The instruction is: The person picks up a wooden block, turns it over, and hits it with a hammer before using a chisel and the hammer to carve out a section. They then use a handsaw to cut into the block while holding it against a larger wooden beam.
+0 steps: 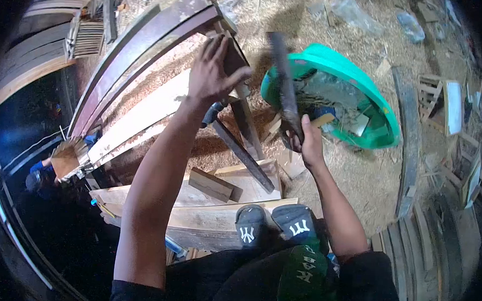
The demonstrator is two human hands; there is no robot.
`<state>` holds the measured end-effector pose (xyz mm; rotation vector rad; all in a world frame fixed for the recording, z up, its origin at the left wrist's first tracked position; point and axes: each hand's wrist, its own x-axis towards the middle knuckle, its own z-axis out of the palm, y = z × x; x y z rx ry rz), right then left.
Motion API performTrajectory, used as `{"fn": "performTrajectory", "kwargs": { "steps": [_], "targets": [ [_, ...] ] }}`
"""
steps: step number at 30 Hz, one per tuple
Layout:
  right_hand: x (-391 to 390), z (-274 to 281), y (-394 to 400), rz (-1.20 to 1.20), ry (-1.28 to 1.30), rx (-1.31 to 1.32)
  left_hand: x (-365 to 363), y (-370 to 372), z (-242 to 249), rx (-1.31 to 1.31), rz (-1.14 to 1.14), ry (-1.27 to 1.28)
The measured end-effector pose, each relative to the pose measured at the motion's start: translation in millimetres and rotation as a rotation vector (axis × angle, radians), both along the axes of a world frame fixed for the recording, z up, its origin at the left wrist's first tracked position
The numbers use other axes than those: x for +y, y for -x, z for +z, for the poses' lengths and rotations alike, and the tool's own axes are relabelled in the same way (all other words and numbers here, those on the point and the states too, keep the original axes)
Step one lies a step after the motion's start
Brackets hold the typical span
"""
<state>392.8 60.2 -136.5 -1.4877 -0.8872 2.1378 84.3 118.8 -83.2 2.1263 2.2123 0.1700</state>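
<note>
My left hand (215, 74) lies with its fingers spread on the end of a dark wooden piece (233, 50), at the near end of a long curved timber frame (148, 51). In my right hand (311, 146) is a long, dark, flat-bladed tool (284, 76) that looks like a hand saw. My fingers are wrapped round its lower end, and the blade points up and away, partly in front of the green tub (389, 118). Below my left hand, a dark bar with a black head (243, 156) slants down onto pale boards.
A short wood block (210, 185) lies on a pale board (255, 187) before my sandals (292, 220). Wood shavings cover the floor (355, 179). Long timbers (407, 144) and small wooden frames (464, 158) lie at right. Another person (40, 177) is at far left.
</note>
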Motion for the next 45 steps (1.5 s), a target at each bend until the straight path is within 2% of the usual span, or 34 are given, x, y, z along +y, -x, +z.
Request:
{"fn": "performTrajectory", "kwargs": {
  "steps": [3, 7, 8, 11, 12, 15, 18, 19, 22, 25, 27, 28, 29, 31, 33, 34, 35, 36, 39, 44, 45],
  "targets": [
    [2, 0, -11, -0.085, 0.023, 0.019, -10, -22, 29, 0.129, -0.038, 0.082],
    [3, 19, -22, -0.115, -0.103, -0.091, -13, -11, 15, 0.020, -0.062, 0.090],
    [2, 18, -28, -0.117, -0.095, -0.050, -13, -7, 16, -0.143, -0.063, 0.013],
    [2, 36, -40, -0.074, -0.163, -0.026, -15, -2, 43, -0.220, -0.105, -0.087],
    [0, 39, -42, -0.050, -0.194, -0.015, -15, -7, 62, -0.311, -0.004, -0.015],
    [-11, 51, -42, -0.025, -0.199, 0.018, -14, 0, 90, -0.369, 0.049, 0.018],
    [-21, 67, -31, -0.035, -0.241, 0.091, -11, 9, 103, -0.389, -0.049, 0.064],
    [-25, 70, -28, -0.024, -0.247, 0.092, -11, 11, 104, -0.416, -0.124, 0.082],
    [-29, 81, -22, 0.050, -0.250, 0.242, -11, 13, 100, -0.366, -0.038, 0.138],
    [-28, 99, -9, 0.074, -0.378, 0.232, -11, 9, 101, -0.390, 0.049, 0.138],
    [-22, 117, -3, 0.088, -0.369, 0.215, -15, 0, 109, -0.329, 0.121, 0.157],
    [-19, 120, -1, 0.128, -0.436, 0.194, -17, 2, 94, -0.380, 0.095, -0.039],
    [-16, 121, 2, 0.169, -0.502, 0.175, -14, 5, 88, -0.385, 0.105, -0.046],
    [-14, 123, 9, 0.191, -0.506, 0.173, -9, -2, 89, -0.198, 0.311, 0.081],
    [-11, 135, 19, 0.197, -0.604, 0.147, -4, -15, 91, -0.234, 0.382, -0.071],
    [-9, 143, 24, 0.205, -0.627, 0.155, -1, -14, 88, -0.212, 0.318, -0.090],
    [-8, 148, 28, 0.219, -0.628, 0.150, 4, -12, 86, -0.189, 0.252, -0.109],
    [-8, 151, 33, 0.178, -0.617, 0.154, 11, -13, 83, -0.204, 0.369, -0.129],
    [-5, 155, 36, 0.147, -0.582, 0.156, 14, -11, 77, -0.241, 0.415, -0.219],
    [-3, 157, 34, 0.147, -0.501, 0.239, 11, -3, 75, -0.331, 0.398, -0.125],
    [-3, 155, 33, 0.129, -0.474, 0.286, 12, -3, 74, -0.400, 0.511, -0.061]
  ]
}}
